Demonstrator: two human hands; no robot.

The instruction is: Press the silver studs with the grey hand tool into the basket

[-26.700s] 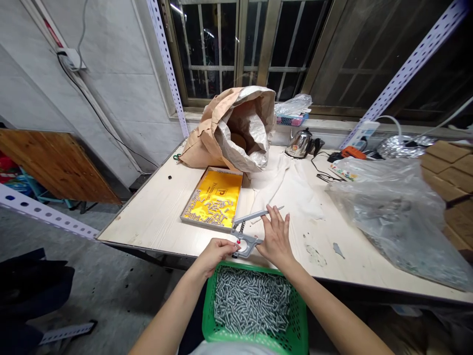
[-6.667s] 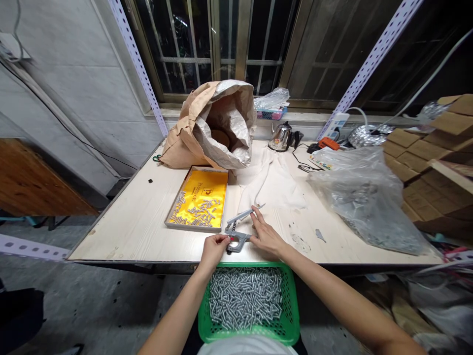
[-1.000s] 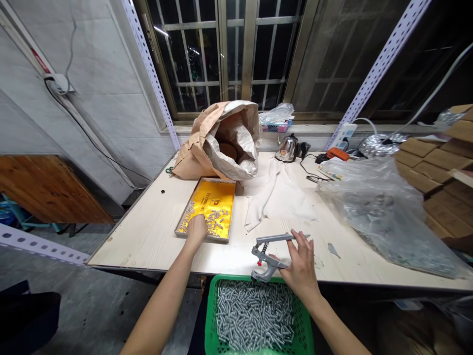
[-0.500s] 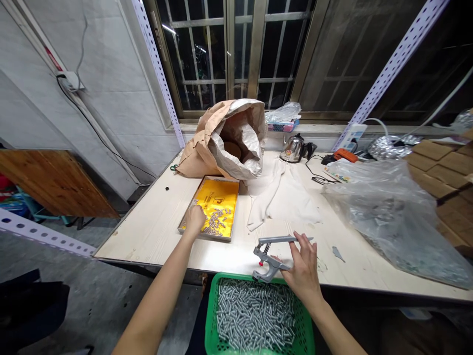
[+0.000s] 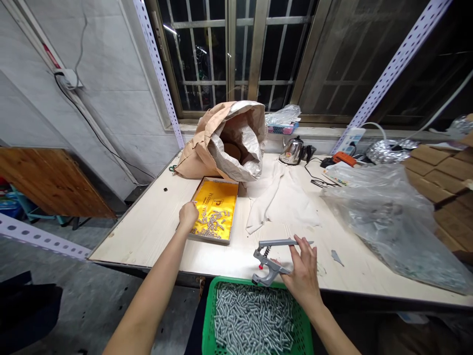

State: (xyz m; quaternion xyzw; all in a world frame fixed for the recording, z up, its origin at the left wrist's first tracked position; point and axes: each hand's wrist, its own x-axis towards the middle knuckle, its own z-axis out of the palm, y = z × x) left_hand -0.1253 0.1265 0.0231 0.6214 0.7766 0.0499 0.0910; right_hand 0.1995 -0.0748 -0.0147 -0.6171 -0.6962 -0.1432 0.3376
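My left hand (image 5: 188, 216) is closed at the left rim of a shallow tray (image 5: 232, 228); what its fingers hold, if anything, is hidden. A yellow printed bag (image 5: 216, 195) lines this tray, with many small metal pieces (image 5: 212, 224) scattered on its near half. My right hand (image 5: 303, 268) grips grey snap-fastener pliers (image 5: 271, 264) with a spring and a red tip, held above the table's front edge. The jaws of the pliers point left and are apart. Below them stands a green plastic basket (image 5: 207, 315) full of small silvery metal pins (image 5: 253, 315).
Behind the tray lies a large open paper sack (image 5: 199, 148). A white cloth (image 5: 281, 202) spreads to its right, with a metal kettle (image 5: 291, 150) beyond. Clear plastic sheeting (image 5: 391, 222) and stacked cardboard boxes (image 5: 439, 172) take up the right side.
My left hand has moved left, from over the metal pieces in the tray to its left rim. The right hand and the pliers have stayed nearly still.
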